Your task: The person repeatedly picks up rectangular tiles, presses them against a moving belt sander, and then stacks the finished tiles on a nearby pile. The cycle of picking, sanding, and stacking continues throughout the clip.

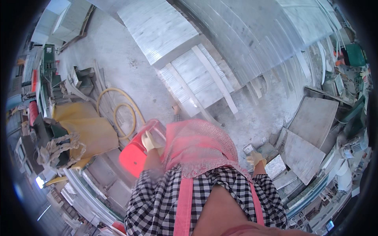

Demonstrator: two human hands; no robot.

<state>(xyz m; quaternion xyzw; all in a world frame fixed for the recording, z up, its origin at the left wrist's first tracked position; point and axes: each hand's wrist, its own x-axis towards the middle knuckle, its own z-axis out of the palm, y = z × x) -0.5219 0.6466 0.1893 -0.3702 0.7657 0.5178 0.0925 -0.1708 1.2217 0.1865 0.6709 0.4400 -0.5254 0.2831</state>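
My left hand (149,141), in a pale rubber glove, is closed on the side of a red plastic stool (134,155). The stool is tilted at my left side, its underside partly hidden by my hand and the pink apron (201,143). Out to my right, my gloved right hand (256,158) has its fingers apart and appears to hold nothing. Just beyond it, from my viewpoint, lie small stone offcuts (267,151) and a pale block (275,167); I cannot tell whether the hand touches any.
Ahead stands a stack of pale slabs (157,31) with long strips (214,78) beside it. A yellow hose (115,112) coils on the floor at left, near a yellow sheet (86,131). Flat boards (311,122) lie at right.
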